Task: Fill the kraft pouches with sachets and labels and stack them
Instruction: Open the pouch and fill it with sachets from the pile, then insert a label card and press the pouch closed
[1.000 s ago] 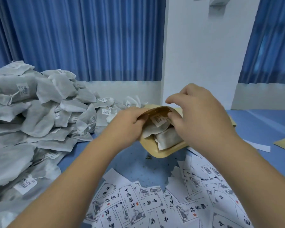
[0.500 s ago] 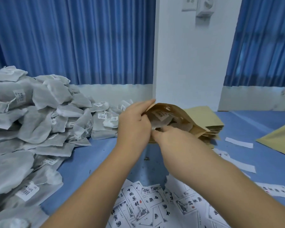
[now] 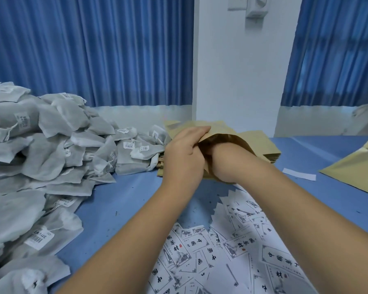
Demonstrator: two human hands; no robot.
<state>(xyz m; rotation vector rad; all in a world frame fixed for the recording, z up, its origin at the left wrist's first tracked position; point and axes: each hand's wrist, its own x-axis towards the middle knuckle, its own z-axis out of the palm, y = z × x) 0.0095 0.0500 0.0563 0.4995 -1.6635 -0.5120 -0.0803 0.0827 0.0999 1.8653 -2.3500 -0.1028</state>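
Kraft pouch point(image 3: 238, 140) — left hand point(image 3: 183, 153) grips its mouth; right hand point(image 3: 221, 160) now plunged inside, fingers hidden, grip untellable. Contents probably being seated — stacking next.

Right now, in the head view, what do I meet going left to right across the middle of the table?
Sachet pile → left hand → held pouch → paper strip → loose pouch.
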